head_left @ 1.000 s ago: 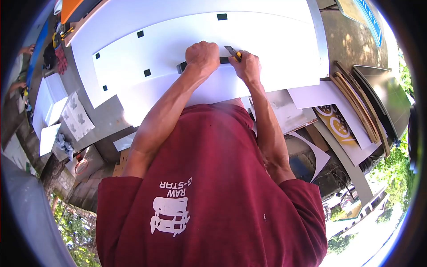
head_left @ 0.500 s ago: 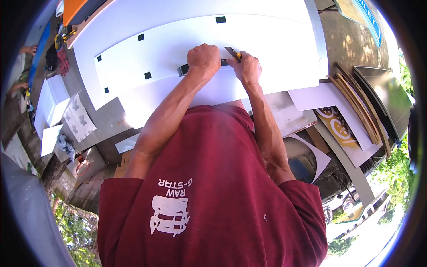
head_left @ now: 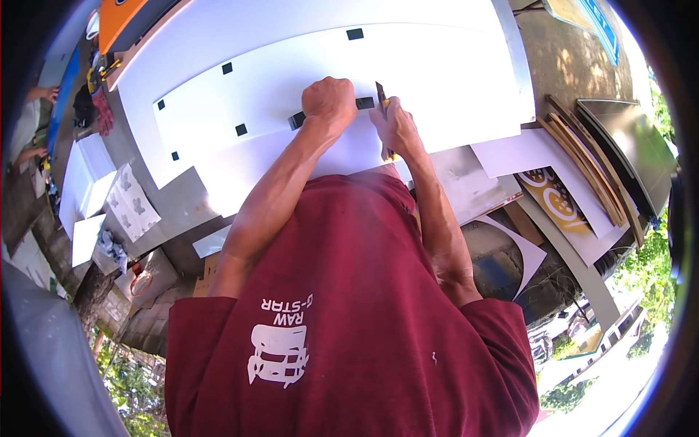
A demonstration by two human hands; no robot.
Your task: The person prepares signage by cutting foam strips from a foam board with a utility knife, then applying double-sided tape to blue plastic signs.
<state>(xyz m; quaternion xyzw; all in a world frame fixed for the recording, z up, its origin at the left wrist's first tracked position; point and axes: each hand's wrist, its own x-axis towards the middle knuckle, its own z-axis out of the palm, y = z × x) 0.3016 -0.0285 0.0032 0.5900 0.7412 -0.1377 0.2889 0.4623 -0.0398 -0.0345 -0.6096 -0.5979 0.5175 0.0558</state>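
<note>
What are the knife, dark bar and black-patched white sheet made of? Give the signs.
Knife: likely a steel blade, being thin, flat and dark; bright, even yellow parts suggest plastic.
Dark bar: smooth-looking metal or plastic; the left hand hides its middle, so I can't tell.
White sheet: smooth plastic or coated board, perhaps, from its even face and crisp edges.

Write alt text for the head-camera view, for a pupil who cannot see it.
The person's right hand holds a yellow-and-black utility knife beside the left hand, closed on a dark narrow strip. Both are over a flat white sheet bearing small black squares; a maroon T-shirt fills the foreground.
</note>
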